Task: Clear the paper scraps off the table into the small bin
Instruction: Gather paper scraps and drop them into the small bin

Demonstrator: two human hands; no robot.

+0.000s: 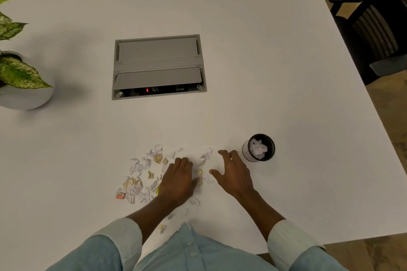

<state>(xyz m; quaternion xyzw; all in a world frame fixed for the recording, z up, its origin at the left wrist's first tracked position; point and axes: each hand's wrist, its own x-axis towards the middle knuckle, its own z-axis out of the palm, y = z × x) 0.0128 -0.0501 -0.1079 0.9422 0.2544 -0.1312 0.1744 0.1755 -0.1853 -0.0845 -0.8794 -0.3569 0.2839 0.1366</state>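
Note:
Several small white and tan paper scraps [141, 174] lie scattered on the white table [242, 72] near its front edge. My left hand [179, 179] lies palm down on the middle of the scraps, fingers together and slightly bent. My right hand [234, 171] hovers or rests just right of it, fingers spread and relaxed, holding nothing that I can see. A few scraps [204, 174] lie between the two hands. The small black bin [261, 147] stands upright just right of my right hand, with crumpled white paper inside.
A grey cable hatch [158, 66] is set into the table beyond the scraps. A potted plant in a white pot [26, 97] stands at the far left. A black office chair [374, 35] is off the table's right edge.

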